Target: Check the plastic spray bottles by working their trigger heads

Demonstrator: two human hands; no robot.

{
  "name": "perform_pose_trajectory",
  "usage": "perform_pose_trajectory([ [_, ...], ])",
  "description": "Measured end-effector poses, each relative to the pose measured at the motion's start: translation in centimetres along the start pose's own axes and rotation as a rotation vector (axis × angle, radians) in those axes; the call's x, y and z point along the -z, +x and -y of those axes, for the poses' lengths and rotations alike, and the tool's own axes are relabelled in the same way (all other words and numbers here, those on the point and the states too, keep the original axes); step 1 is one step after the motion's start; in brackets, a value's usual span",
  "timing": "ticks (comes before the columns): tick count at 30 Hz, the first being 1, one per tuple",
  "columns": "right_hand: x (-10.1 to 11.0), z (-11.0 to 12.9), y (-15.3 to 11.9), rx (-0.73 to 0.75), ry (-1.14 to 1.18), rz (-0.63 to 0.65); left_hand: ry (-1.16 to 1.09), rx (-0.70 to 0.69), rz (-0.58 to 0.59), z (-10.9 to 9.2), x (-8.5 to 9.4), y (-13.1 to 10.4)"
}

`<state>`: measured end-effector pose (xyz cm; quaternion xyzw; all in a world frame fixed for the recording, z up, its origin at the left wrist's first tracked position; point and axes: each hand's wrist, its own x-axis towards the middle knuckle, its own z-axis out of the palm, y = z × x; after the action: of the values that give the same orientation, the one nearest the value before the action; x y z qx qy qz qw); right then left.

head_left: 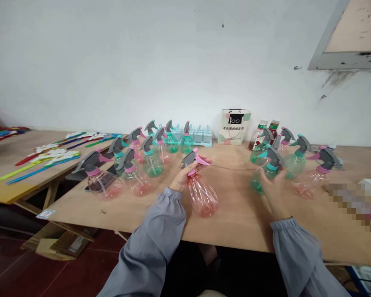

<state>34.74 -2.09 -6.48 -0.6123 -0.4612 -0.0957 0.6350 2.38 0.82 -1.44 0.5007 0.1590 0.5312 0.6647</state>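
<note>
My left hand [182, 175] is closed around the neck of a pink spray bottle [202, 197], which has a grey trigger head with a pink collar. This bottle tilts slightly over the front middle of the table. My right hand [273, 187] has its thumb and fingers apart in front of a green spray bottle [256, 184] with a turquoise collar; whether it touches the bottle I cannot tell. Beside that hand stand another green spray bottle [295, 164] and a pink spray bottle [307, 183]. Several more pink and green bottles, among them a pink one [105, 185], stand on the left.
At the back of the wooden table [160, 214] are a light-blue mould tray [206, 138], a printed paper bag [234, 128] and sauce bottles [273, 128]. A second table [6, 161] on the left bears colourful flat strips [43, 169]. Cardboard [57, 245] lies beneath.
</note>
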Motion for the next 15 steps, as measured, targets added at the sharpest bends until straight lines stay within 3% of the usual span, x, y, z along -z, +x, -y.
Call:
perform_pose_trajectory([
  [6,-2.3,1.6,-2.2,0.109,0.123,0.132,0.023,-0.039,-0.049,-0.4,-0.9,-0.1],
  [10,-2.4,1.7,-2.3,0.128,0.136,0.127,0.046,-0.032,-0.098,-0.8,-1.1,-0.1],
  [15,-2.3,1.7,-2.4,0.101,0.157,0.156,-0.021,-0.007,-0.076,-0.8,-0.8,-0.1],
])
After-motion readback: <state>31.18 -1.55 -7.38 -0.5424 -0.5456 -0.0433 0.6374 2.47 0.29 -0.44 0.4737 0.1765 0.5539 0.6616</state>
